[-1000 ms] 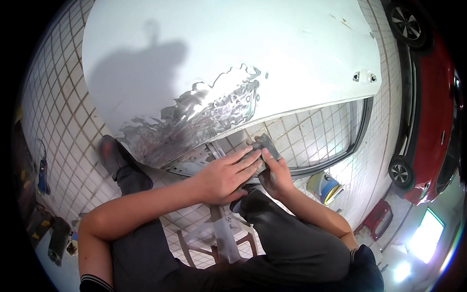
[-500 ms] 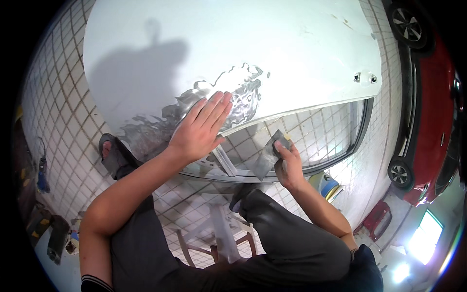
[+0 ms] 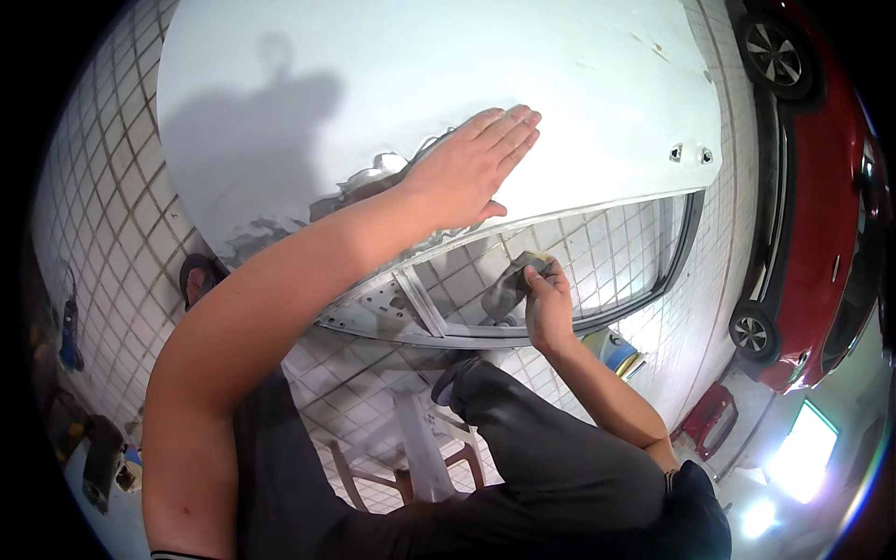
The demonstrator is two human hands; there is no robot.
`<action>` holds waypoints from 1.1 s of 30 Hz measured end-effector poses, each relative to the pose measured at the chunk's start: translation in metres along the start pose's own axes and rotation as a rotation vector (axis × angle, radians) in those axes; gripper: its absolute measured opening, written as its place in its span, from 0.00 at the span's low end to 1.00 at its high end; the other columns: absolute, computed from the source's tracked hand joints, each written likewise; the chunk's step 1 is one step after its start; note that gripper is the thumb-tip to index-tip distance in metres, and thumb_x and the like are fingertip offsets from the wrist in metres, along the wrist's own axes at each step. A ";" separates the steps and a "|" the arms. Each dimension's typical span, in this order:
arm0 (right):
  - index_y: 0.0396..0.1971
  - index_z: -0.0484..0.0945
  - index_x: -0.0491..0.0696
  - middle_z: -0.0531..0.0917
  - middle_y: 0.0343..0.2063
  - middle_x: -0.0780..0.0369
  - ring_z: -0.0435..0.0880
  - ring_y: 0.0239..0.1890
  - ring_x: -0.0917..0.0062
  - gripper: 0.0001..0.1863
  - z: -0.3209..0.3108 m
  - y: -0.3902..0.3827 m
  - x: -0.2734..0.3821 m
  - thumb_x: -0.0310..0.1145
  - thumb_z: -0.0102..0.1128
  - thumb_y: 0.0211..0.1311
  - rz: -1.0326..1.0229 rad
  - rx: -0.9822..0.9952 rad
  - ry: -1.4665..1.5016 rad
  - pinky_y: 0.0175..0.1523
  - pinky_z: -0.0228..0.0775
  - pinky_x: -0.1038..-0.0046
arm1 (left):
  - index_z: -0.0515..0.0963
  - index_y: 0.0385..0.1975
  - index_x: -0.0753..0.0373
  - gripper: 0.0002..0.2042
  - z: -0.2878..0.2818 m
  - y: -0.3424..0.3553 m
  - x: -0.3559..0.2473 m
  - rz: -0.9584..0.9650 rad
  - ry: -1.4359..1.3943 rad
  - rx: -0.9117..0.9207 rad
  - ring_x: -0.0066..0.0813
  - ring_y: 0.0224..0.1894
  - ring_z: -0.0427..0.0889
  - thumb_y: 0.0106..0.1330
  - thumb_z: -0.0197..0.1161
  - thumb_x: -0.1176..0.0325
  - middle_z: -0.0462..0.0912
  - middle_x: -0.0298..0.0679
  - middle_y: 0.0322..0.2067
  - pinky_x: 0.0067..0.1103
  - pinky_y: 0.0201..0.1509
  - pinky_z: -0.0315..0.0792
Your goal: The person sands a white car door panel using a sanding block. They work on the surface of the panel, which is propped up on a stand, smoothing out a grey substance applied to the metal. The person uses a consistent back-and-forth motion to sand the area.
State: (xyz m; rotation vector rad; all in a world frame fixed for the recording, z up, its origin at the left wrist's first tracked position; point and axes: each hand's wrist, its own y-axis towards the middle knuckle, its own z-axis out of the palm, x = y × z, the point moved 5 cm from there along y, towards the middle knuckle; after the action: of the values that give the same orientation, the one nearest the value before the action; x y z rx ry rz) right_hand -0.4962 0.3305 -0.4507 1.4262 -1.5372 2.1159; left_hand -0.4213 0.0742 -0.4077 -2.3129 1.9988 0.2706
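A white car door [image 3: 597, 121] lies in front of me, its window frame [image 3: 523, 334] toward my legs. Flat on the panel rests my left hand [image 3: 471, 163], fingers stretched out and holding nothing. It covers much of a bare, shiny metal patch [image 3: 378, 168] with wavy edges where the paint is gone. My right hand [image 3: 549, 303] pinches a grey sheet of sandpaper [image 3: 509, 287] between thumb and fingers, above the open window area. The sheet sags and does not touch the panel.
Under the door is a tiled floor [image 3: 117, 159]. A plastic stool [image 3: 422, 457] stands between my legs, and a can [image 3: 616, 355] sits by my right forearm. At the far right are a red car [image 3: 831, 187], a loose red panel [image 3: 707, 420] and a bright lamp [image 3: 805, 450].
My left hand has slid up and to the right across the patch to its right edge. The sandpaper in my right hand has tilted and curled; that hand has barely shifted.
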 end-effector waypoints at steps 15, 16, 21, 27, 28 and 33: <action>0.50 0.74 0.45 0.76 0.34 0.57 0.76 0.35 0.60 0.23 0.058 0.031 0.096 0.36 0.68 0.56 -1.291 0.355 -1.386 0.41 0.66 0.61 | 0.60 0.77 0.61 0.40 0.000 -0.073 0.011 0.056 -0.252 -0.036 0.32 0.81 0.53 0.68 0.68 0.52 0.58 0.37 0.79 0.32 0.85 0.48; 0.50 0.74 0.45 0.76 0.35 0.56 0.76 0.35 0.60 0.23 0.065 0.034 0.099 0.37 0.69 0.56 -1.310 0.399 -1.409 0.41 0.66 0.61 | 0.61 0.76 0.60 0.40 -0.003 -0.084 0.018 0.028 -0.308 -0.045 0.32 0.81 0.54 0.67 0.69 0.54 0.59 0.37 0.79 0.32 0.84 0.49; 0.49 0.76 0.46 0.77 0.36 0.58 0.78 0.38 0.61 0.23 0.082 0.039 0.109 0.42 0.70 0.58 -1.379 0.618 -1.547 0.44 0.69 0.62 | 0.69 0.73 0.51 0.34 -0.032 -0.161 0.105 -0.302 -0.078 -0.219 0.39 0.78 0.62 0.65 0.70 0.56 0.64 0.39 0.76 0.37 0.80 0.57; 0.44 0.79 0.50 0.79 0.37 0.62 0.80 0.39 0.68 0.19 0.102 0.051 0.101 0.44 0.71 0.59 -1.488 0.682 -1.680 0.46 0.75 0.68 | 0.67 0.75 0.47 0.28 -0.044 -0.239 0.197 -0.538 0.170 -0.452 0.46 0.79 0.59 0.78 0.53 0.49 0.63 0.41 0.76 0.41 0.80 0.53; 0.43 0.79 0.50 0.79 0.37 0.63 0.81 0.39 0.68 0.18 0.100 0.053 0.101 0.44 0.71 0.59 -1.549 0.696 -1.659 0.46 0.75 0.68 | 0.67 0.75 0.47 0.28 -0.040 -0.238 0.195 -0.578 0.140 -0.494 0.46 0.79 0.59 0.77 0.55 0.48 0.64 0.42 0.76 0.41 0.80 0.53; 0.40 0.80 0.51 0.80 0.34 0.64 0.81 0.37 0.71 0.17 0.096 0.061 0.092 0.45 0.72 0.58 -1.762 0.761 -1.547 0.42 0.74 0.69 | 0.70 0.72 0.54 0.31 -0.032 -0.260 0.204 -0.784 0.032 -0.683 0.48 0.76 0.61 0.74 0.61 0.46 0.67 0.49 0.73 0.39 0.80 0.55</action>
State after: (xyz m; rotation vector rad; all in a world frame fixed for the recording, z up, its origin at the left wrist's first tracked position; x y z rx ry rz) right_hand -0.5248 0.1904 -0.4188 2.8677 0.9351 0.1430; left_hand -0.1342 -0.0907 -0.4287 -3.2712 0.9148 0.9471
